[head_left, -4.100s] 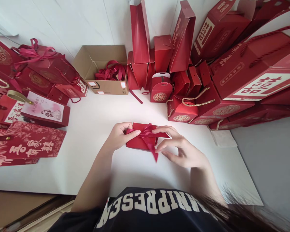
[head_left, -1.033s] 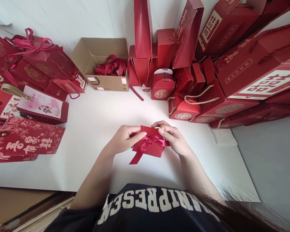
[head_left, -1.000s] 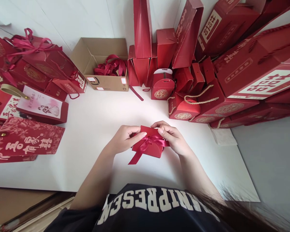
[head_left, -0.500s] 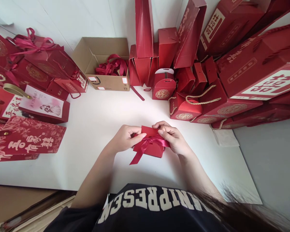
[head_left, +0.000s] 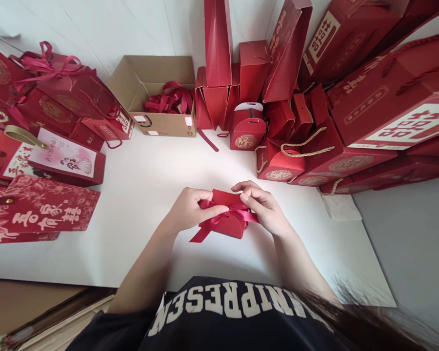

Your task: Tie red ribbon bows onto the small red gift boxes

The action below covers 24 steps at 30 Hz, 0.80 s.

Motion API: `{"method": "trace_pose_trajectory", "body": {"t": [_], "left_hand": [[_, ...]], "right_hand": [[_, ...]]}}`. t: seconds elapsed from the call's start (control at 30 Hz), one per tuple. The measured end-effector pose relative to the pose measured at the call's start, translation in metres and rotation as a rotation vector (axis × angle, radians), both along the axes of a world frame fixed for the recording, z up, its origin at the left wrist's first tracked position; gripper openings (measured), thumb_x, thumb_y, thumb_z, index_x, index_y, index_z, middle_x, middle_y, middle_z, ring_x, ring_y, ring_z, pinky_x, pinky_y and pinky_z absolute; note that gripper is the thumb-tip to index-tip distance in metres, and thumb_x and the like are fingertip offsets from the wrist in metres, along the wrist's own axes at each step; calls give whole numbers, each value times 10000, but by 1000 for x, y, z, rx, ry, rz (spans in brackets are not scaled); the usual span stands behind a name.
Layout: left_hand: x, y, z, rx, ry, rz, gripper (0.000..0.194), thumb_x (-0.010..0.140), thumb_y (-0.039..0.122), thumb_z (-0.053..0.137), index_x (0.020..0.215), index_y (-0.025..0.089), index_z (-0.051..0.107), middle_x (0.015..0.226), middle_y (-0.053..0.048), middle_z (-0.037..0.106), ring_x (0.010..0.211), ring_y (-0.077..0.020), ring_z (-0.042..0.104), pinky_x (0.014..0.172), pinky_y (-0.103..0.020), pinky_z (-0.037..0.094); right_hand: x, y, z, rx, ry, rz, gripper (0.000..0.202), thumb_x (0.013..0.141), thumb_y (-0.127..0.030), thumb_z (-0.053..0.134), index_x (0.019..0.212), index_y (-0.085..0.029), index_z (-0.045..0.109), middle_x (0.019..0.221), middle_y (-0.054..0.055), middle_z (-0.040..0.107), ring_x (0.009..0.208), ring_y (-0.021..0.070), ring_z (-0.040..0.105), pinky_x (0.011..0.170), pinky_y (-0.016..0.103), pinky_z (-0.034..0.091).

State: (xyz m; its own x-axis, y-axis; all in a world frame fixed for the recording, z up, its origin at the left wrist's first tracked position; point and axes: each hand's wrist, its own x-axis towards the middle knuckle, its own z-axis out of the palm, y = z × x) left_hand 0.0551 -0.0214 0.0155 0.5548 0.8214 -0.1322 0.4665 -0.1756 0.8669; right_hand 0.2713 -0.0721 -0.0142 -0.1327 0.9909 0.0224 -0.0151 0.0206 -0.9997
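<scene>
A small red box (head_left: 229, 227) with a shiny crimson ribbon (head_left: 204, 231) tied across its top is between my two hands, over the white table. My left hand (head_left: 193, 209) grips the ribbon at the left side of the box, its thumb stretched to the knot. On the right, my right hand (head_left: 260, 204) has its thumb and index finger pinched at the ribbon's upper right part, beside the box's edge. One ribbon tail hangs toward the lower left. The fingers under the box are hidden.
An open cardboard box (head_left: 164, 124) with crimson ribbons stands at the back of the white table (head_left: 139, 180). Red gift boxes (head_left: 247, 134) crowd the back and right. More red boxes and bags (head_left: 54, 204) are stacked at the left.
My left thumb has moved right, onto the ribbon's knot. The hanging ribbon tail has swung a little left and up. My right hand has barely shifted.
</scene>
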Motion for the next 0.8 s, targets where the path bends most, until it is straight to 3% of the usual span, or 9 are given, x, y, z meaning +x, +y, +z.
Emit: {"method": "trace_pose_trajectory", "body": {"t": [0.1,0.17,0.33,0.5,0.6,0.8], "left_hand": [[2,-1,1,-6,30,88,546,730,426,739,567,178,281,543,58,338,519,-70,349,478,-217,265],[1,0,0,-6,18,149,579,714,414,750,590,187,232,559,61,296,524,-70,337,482,-213,261],[-2,5,-3,-21,-36,254,535,729,399,738,587,187,268,566,60,316,539,-77,362,503,-211,299],[-4,7,-7,-49,-89,288,524,771,396,700,594,190,252,548,61,334,522,-76,368,488,-205,302],[-3,7,-9,-49,-93,301,534,767,384,704,600,192,235,552,62,317,523,-75,360,488,-205,298],[-1,7,-8,8,-51,306,519,769,364,693,602,191,234,558,58,309,538,-80,337,505,-216,295]], "right_hand": [[1,-2,2,4,-34,-110,203,954,-436,551,998,-246,606,1168,49,578,1081,195,563,898,314,469],[3,-2,2,-39,-57,-170,245,950,-473,543,1056,-254,571,1122,45,577,993,182,580,826,304,494],[4,-3,1,-65,-198,-180,271,947,-487,545,947,-217,560,865,20,605,762,155,579,726,295,470],[4,-7,7,83,-80,-166,189,893,-349,668,828,-218,548,741,-8,570,684,140,561,667,277,460],[8,-10,9,99,-85,-98,186,873,-319,690,799,-214,556,733,-8,574,681,140,548,675,284,453],[14,-15,16,54,-261,173,145,882,-272,638,793,-205,546,771,1,581,703,142,524,668,278,425]]}}
